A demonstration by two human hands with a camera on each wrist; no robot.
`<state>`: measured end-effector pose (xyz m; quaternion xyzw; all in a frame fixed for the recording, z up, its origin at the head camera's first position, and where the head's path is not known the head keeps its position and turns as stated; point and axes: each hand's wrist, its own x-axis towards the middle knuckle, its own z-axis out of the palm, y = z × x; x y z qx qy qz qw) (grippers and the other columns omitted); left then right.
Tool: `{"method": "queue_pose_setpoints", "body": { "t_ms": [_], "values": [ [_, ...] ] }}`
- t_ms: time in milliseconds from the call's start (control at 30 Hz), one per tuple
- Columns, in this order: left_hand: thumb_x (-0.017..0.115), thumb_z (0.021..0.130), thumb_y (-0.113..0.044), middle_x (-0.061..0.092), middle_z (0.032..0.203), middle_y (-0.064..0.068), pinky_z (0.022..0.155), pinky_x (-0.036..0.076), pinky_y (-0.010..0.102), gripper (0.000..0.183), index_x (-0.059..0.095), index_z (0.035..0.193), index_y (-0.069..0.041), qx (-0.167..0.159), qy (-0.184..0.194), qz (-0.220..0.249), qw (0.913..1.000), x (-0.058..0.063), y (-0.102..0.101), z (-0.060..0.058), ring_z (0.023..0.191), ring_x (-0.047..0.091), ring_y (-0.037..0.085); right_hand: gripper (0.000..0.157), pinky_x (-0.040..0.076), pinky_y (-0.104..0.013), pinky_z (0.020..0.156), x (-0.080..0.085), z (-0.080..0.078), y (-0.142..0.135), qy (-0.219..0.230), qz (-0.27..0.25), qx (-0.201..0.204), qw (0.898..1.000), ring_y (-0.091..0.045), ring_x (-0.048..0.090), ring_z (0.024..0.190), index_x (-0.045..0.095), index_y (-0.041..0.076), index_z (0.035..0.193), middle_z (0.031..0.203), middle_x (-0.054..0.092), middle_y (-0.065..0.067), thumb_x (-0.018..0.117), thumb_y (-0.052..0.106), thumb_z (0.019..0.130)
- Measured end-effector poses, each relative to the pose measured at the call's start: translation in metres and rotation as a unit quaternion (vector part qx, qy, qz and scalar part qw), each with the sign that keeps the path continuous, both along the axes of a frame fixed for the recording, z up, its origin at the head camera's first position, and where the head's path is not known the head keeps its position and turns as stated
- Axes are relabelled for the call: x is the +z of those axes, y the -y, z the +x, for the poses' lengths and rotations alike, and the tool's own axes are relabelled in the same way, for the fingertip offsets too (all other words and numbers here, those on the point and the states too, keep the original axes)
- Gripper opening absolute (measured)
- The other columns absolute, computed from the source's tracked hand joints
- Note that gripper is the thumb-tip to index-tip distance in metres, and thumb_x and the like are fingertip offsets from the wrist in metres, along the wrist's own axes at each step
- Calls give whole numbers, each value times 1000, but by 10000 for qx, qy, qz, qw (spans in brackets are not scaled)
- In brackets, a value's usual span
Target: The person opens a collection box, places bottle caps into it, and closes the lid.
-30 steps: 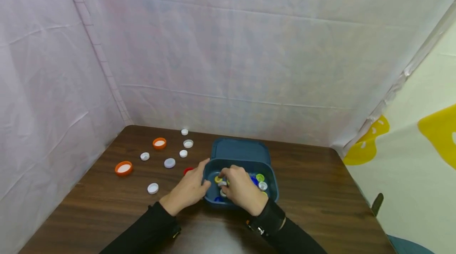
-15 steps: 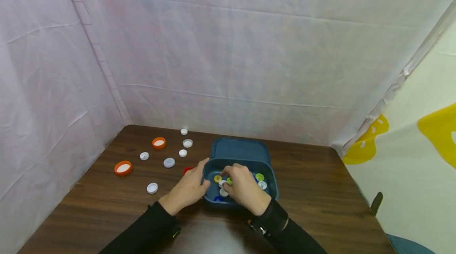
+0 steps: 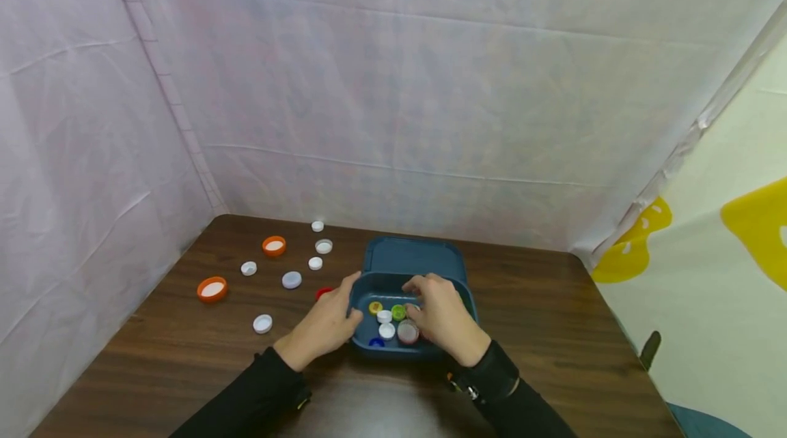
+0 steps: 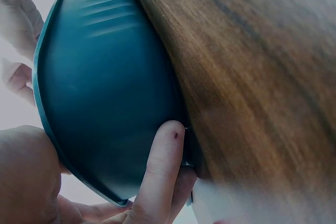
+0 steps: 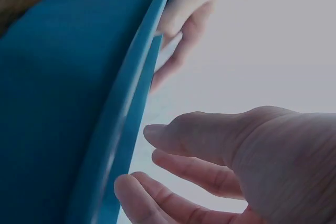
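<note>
Gripping the box [image 4: 105,87], the left hand [image 3: 324,325] has caps [image 3: 262,324] out leftward, more caps [image 3: 387,331] still inside near the parted, empty right hand [image 3: 445,315].

You have a brown wood-grain table [image 3: 565,335] before you; a creased white sheet [image 3: 393,96] hangs along its far side, a second sheet [image 3: 74,151] on the left; on the right, a pale cloth [image 3: 725,315] bears yellow shapes [image 3: 630,250]

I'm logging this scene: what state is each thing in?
Dark blue plastic box: open, holding round caps
Dark blue plastic lid: not covering the box
Round orange plastic caps: lying flat
Round white plastic caps: lying flat
Red piece: partly hidden
Left hand: gripping box
Right hand: seemingly empty
</note>
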<state>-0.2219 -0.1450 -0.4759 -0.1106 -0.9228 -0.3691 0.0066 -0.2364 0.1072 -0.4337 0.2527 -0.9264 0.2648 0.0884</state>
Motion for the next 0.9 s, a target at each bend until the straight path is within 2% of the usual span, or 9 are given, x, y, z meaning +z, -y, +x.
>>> {"method": "queue_pose_setpoints", "body": {
  "t_ms": [167, 300, 400, 533, 700, 900],
  "values": [
    [69, 109, -7, 70, 154, 23, 91, 64, 42, 75, 38, 177, -2, 51, 100, -21, 9999, 0, -1, -1, 96, 72, 17, 31, 70, -49, 89, -1, -3, -22, -187, 19, -463, 9988, -31, 79, 102, 85, 3, 124, 115, 81, -19, 95, 5, 94],
    [69, 109, -8, 69, 155, 23, 91, 65, 42, 75, 38, 178, -2, 70, 161, -15, 9998, 0, -2, -1, 95, 72, 17, 42, 68, -54, 98, -2, -6, -42, -111, 146, -866, 9961, -36, 76, 116, 81, 3, 135, 128, 78, -22, 95, 10, 96],
    [70, 108, -8, 70, 151, 23, 90, 65, 42, 76, 38, 177, -2, 61, 129, -28, 9999, 0, -1, -1, 92, 71, 17, 50, 66, -59, 103, -5, -8, -59, -59, 243, -1027, 9944, -44, 73, 124, 77, 0, 143, 135, 74, -27, 93, 12, 98],
    [70, 108, -8, 70, 150, 22, 92, 64, 43, 76, 38, 177, -1, 45, 77, -76, 9999, 0, -1, -1, 94, 71, 17, 55, 65, -60, 102, -9, -12, -80, 115, 277, -1105, 9934, -45, 74, 121, 71, -6, 147, 134, 73, -30, 91, 13, 99],
    [69, 109, -9, 72, 143, 21, 87, 63, 40, 76, 38, 178, -2, 41, 78, -85, 9999, 0, -1, -1, 86, 70, 14, 54, 70, -52, 95, -17, -17, -99, 833, -60, -953, 9919, -38, 82, 114, 70, -10, 146, 136, 80, -28, 89, 12, 101],
    [69, 110, -9, 72, 138, 21, 76, 62, 32, 77, 36, 179, -5, 89, 247, 14, 9997, -1, -1, -1, 73, 69, 10, 49, 71, -41, 78, -22, -22, -110, 1629, -476, -822, 9821, -28, 86, 104, 72, -8, 145, 125, 86, -22, 86, 14, 104]
  ]
}}
